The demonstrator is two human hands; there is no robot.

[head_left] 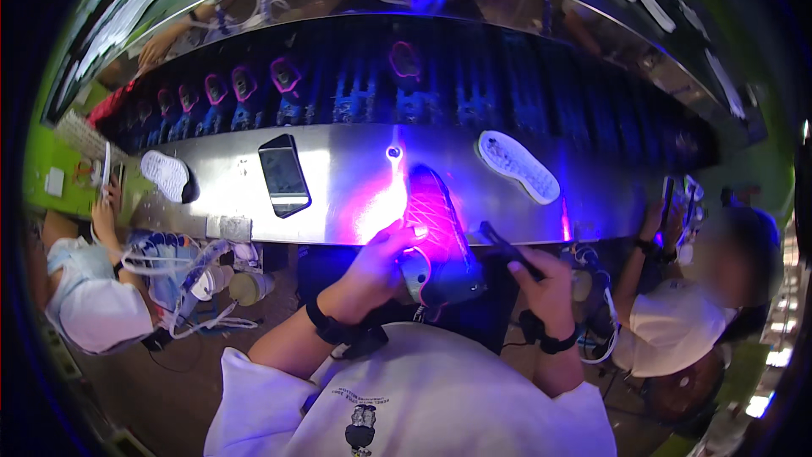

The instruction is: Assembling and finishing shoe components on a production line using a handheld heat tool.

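My left hand (376,264) is closed on a dark shoe upper (441,233), whose toe points away from me over the metal bench edge. Purple-pink light falls across the upper and my fingers, and a grey inner area shows at its heel end. To its right, my right hand (545,286) grips a slim black brush-like tool (507,247); its tip points toward the upper but stays apart from it. The tool's exact kind is hard to make out. A small bright lamp (394,152) shines just beyond the toe.
On the metal bench (338,152) lie a phone (284,175), a white sole (518,167) at right and another sole (166,175) at left. Behind runs a dark conveyor (440,63) carrying several pink-edged uppers (286,76). Co-workers sit on both sides. Cups (247,288) and white tubes hang below the edge.
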